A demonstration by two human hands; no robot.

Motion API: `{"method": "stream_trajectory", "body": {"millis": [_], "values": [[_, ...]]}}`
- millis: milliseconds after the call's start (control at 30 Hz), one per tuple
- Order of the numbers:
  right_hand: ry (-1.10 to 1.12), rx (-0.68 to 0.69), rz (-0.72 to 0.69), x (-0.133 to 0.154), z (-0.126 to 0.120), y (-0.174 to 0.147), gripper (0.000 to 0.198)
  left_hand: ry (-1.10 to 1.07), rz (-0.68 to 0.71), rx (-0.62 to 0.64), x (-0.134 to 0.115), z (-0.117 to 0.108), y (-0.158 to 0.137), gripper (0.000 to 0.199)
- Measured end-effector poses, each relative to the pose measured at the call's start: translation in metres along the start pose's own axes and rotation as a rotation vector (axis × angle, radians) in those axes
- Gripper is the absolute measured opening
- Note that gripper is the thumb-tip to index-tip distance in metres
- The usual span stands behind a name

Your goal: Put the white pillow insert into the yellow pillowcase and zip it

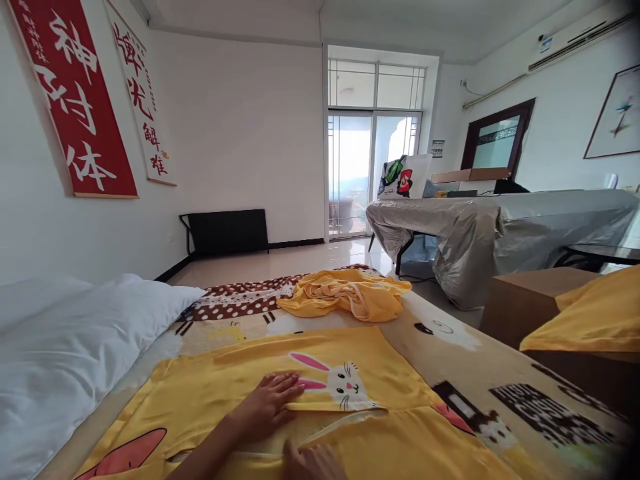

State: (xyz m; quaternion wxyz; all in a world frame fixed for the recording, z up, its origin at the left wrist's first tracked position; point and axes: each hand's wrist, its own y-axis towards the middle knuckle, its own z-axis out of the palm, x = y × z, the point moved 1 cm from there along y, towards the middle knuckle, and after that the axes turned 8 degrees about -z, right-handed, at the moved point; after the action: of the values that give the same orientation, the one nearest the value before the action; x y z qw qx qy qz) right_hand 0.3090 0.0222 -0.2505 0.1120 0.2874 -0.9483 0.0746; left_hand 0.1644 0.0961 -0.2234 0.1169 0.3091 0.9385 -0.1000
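While the left hand (pixel 270 402) is lying flat with its fingers stretched out on the yellow cloth (pixel 215 387), the right hand (pixel 315 461) is touching the same fabric at the bottom edge of the view, too cut off to tell whether it is pinching. The cloth is covering part of a patterned blanket (pixel 465 363) and looking silky and lightly creased, showing a white rabbit with pink ears, dark whiskers and a pinkish nose. Salmon shapes outlined in black are appearing towards both sides, and a pale-edged opening is running below the rabbit. Beyond, a crumpled yellow heap (pixel 340 297) is lying. A red scroll (pixel 83 120) is displaying 神附体 in large white characters; a white scroll (pixel 143 107) is carrying red ones ending in 光解难.
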Motion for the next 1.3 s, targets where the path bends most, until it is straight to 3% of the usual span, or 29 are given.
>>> {"method": "stream_trajectory", "body": {"millis": [200, 333, 533, 633, 700, 867, 967, 1033, 1133, 1200, 1300], "values": [[0.077, -0.058, -0.002, -0.005, -0.022, -0.007, 0.032, 0.048, -0.156, 0.034, 0.032, -0.01, 0.03, 0.071], [0.072, -0.037, -0.015, -0.005, -0.027, -0.007, 0.036, 0.062, -0.218, 0.003, 0.045, -0.016, 0.042, 0.072], [0.14, -0.109, -0.06, -0.008, -0.021, -0.001, 0.029, 0.095, -0.235, -0.084, 0.055, -0.022, 0.046, 0.072], [0.08, -0.051, -0.086, -0.006, -0.019, 0.001, 0.024, 0.117, -0.212, -0.156, 0.055, -0.026, 0.045, 0.066], [0.049, -0.003, -0.147, -0.004, -0.018, 0.002, 0.021, 0.126, -0.2, -0.198, 0.054, -0.028, 0.044, 0.06], [-0.034, 0.143, -0.456, -0.004, -0.011, 0.002, 0.011, 0.135, -0.205, -0.255, 0.051, -0.029, 0.043, 0.053], [0.012, 0.125, -0.476, -0.008, -0.006, 0.005, 0.011, 0.122, -0.241, -0.237, 0.058, -0.03, 0.04, 0.052], [0.078, 0.102, -0.424, -0.011, -0.002, 0.009, 0.012, 0.111, -0.314, -0.23, 0.071, -0.035, 0.031, 0.05], [0.175, 0.096, -0.335, -0.017, 0.004, 0.017, 0.013, 0.147, -0.544, -0.315, 0.1, -0.051, 0.0, 0.048], [0.225, 0.097, -0.301, -0.021, 0.009, 0.021, 0.013, 0.214, -0.75, -0.435, 0.12, -0.062, -0.037, 0.052], [0.235, 0.088, -0.259, -0.026, 0.018, 0.026, 0.01, 0.305, -1.047, -0.646, 0.15, -0.07, -0.115, 0.069]]}}
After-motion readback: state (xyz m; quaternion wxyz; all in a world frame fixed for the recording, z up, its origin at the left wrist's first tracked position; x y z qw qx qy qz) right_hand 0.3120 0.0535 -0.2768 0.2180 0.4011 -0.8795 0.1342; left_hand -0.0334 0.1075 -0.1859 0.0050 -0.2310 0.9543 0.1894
